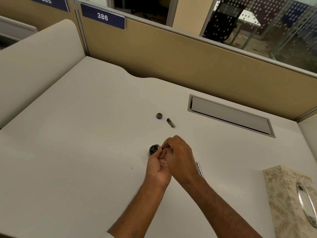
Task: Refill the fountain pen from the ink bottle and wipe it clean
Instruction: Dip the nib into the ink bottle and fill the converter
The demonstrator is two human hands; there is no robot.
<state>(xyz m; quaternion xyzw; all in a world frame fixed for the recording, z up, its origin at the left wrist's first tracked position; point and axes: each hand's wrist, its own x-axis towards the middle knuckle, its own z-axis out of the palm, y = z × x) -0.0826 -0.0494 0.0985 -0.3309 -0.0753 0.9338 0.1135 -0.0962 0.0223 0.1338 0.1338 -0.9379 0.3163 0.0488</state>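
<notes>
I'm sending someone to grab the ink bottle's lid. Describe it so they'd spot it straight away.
Start at the long grey recessed hatch in the white desk and look left. The lid is the small round purple-rimmed cap, open side up with a brassy inside; the slim dark metal tube beside it is long, not round.

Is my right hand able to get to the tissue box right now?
Likely yes, once it lets go: the right hand pinches a small pen part with the left hand, but nothing upright stands on the desk between it and the tissue box.
</notes>
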